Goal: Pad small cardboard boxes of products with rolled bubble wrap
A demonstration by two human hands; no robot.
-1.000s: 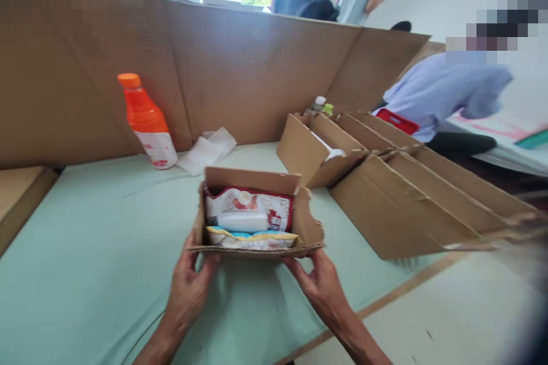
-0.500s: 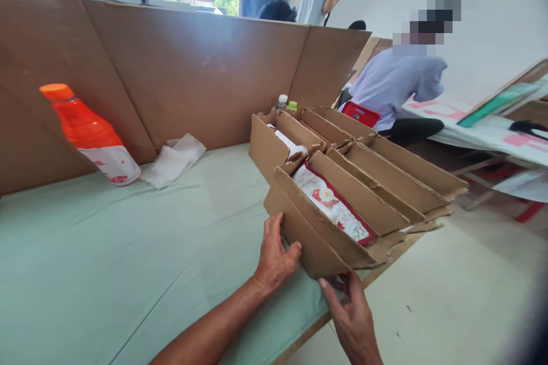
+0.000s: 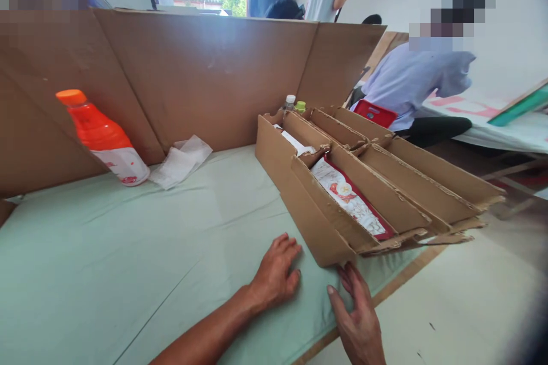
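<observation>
A small open cardboard box (image 3: pixel 319 214) stands on the green-covered table (image 3: pixel 128 262), pushed against a row of similar open boxes (image 3: pixel 411 182). Inside it lies a red and white packet (image 3: pixel 349 197). My left hand (image 3: pixel 274 274) rests on the cloth just left of the box's near corner, fingers loosely curled and holding nothing. My right hand (image 3: pixel 357 313) lies flat below the same corner, fingertips touching the box's bottom edge, fingers stretched out.
An orange bottle (image 3: pixel 100 137) and a crumpled white tissue (image 3: pixel 182 159) sit at the back left against a tall cardboard partition (image 3: pixel 205 74). Two small bottle tops (image 3: pixel 295 104) show behind the boxes. A seated person (image 3: pixel 411 85) works at the right; another stands beyond.
I carried the box from in front of me to the right and set it against the row of boxes. Both hands have let go of it and now rest on the table.
</observation>
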